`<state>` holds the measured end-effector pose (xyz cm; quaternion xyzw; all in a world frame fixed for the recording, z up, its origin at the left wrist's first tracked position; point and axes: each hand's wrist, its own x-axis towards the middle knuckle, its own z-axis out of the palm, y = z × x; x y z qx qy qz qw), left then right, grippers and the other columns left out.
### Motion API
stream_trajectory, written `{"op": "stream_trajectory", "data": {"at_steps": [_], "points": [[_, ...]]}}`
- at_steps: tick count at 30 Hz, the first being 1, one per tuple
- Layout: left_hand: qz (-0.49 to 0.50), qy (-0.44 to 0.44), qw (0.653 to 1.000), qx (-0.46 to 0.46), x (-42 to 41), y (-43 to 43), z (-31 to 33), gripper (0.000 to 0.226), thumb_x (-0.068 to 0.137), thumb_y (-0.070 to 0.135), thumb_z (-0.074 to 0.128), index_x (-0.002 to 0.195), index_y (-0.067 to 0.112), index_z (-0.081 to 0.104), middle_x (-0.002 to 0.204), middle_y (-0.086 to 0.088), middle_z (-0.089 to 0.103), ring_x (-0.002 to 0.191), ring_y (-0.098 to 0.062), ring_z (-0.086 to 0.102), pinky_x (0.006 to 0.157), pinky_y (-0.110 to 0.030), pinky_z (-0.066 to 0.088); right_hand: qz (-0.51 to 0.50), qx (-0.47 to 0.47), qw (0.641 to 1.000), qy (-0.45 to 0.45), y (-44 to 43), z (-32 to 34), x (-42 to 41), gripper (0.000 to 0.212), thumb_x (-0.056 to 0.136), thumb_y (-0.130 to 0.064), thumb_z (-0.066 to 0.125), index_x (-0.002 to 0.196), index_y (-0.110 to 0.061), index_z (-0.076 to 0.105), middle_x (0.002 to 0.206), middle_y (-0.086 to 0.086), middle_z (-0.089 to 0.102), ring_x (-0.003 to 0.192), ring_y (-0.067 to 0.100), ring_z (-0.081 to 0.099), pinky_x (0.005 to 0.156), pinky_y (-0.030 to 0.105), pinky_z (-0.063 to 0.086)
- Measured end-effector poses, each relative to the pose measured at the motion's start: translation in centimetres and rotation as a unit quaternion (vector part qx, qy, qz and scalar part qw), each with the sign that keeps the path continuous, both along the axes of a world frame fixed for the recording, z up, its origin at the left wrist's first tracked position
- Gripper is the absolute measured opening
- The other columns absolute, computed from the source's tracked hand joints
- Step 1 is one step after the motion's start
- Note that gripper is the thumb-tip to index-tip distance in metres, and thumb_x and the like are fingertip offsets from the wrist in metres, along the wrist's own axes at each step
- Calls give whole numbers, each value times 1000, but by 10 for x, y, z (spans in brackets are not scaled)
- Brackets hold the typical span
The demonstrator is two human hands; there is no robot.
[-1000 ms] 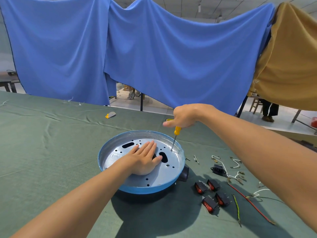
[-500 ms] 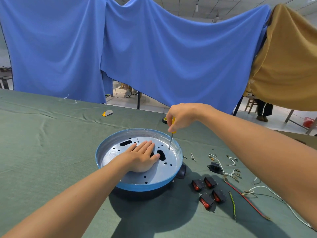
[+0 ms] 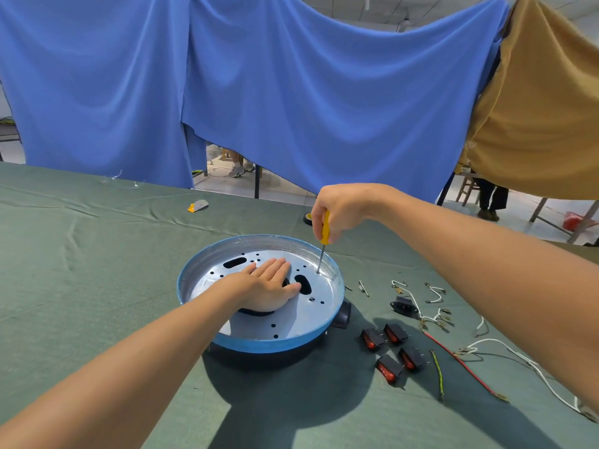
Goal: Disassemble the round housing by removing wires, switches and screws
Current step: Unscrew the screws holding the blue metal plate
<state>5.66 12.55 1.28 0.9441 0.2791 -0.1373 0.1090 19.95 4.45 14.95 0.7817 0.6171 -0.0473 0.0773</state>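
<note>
The round housing, blue-rimmed with a perforated silver plate inside, sits on the green cloth in the middle. My left hand lies flat on the plate, fingers straight, pressing it down. My right hand grips the yellow handle of a small screwdriver. The tool stands nearly upright with its tip on a screw at the plate's far right edge. To the right of the housing lie several black rocker switches with red faces, a black socket and loose red, white and green wires.
A black knob sticks out of the housing's right side. A roll of tape lies behind my right hand and a yellow-grey scraper sits far back. Blue and tan curtains hang behind the table. Small screws lie next to the housing.
My right hand has dropped lower on the screwdriver handle, and the tool stands more upright on the screw. My left hand stays flat on the plate. The view has shifted slightly.
</note>
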Motion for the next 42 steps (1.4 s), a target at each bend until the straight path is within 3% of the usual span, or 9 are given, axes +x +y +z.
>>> {"op": "stream_trajectory", "data": {"at_steps": [4,7,15,19,24,29,32,36,42], "points": [[-1,-6,1000,1,0,-2,1,68,101,57,9,155,22,-13,162,7,-19,149,-11,-17,119,-36,-9,-87,-35,995,26,4,1,3,39,86,-48,66,81,-9,66,65,0,63,54,18,49,50,27,41],[-1,-3,1000,-1,-2,-3,2,68,101,58,9,155,22,-13,162,7,-20,149,-10,-17,119,-35,-9,-118,-68,991,9,7,2,2,41,92,-44,58,71,-9,66,42,-6,50,40,16,34,44,22,30],[-3,-14,1000,12,-1,-3,3,70,102,57,12,157,18,-7,164,4,-14,150,-12,-11,121,-36,-6,-14,-88,991,-102,30,1,-18,33,88,-32,67,62,-13,61,52,-5,50,50,18,41,49,24,35],[-61,-74,993,74,4,-6,12,54,104,45,27,149,15,31,160,0,24,147,-19,19,119,-36,15,12,-114,988,-102,33,5,-11,35,87,-34,67,59,-14,59,56,0,45,58,22,40,54,26,36],[-96,-70,992,40,8,-11,21,44,106,33,28,148,29,36,156,6,32,137,-28,35,111,-47,31,33,-105,990,-92,30,3,-5,29,88,-32,66,67,-13,65,56,0,51,57,20,45,52,23,39],[-69,-103,992,5,8,-10,21,51,102,55,24,146,35,42,156,10,33,141,-24,33,112,-42,27,4,-142,986,-90,27,7,-7,33,90,-31,63,62,-14,62,55,-1,53,53,20,43,50,22,37],[-86,-86,993,1,9,-7,22,48,102,55,27,145,40,42,160,11,25,144,-19,29,116,-40,23,-101,-196,975,-31,40,8,-12,24,94,-24,60,82,-4,65,68,5,50,45,17,29,40,19,26],[-94,-72,993,-13,7,-4,23,49,102,53,31,149,42,33,162,12,16,147,-19,22,119,-42,18,-198,-270,941,-38,53,8,-15,24,97,-16,55,101,5,65,58,3,43,36,13,20,36,18,18],[-93,-72,993,-24,7,-2,21,48,102,51,33,150,43,31,162,12,16,148,-18,18,120,-42,16,-37,-256,955,-142,41,8,-7,24,94,-24,60,73,-14,65,62,0,44,52,18,33,47,21,32]]}}
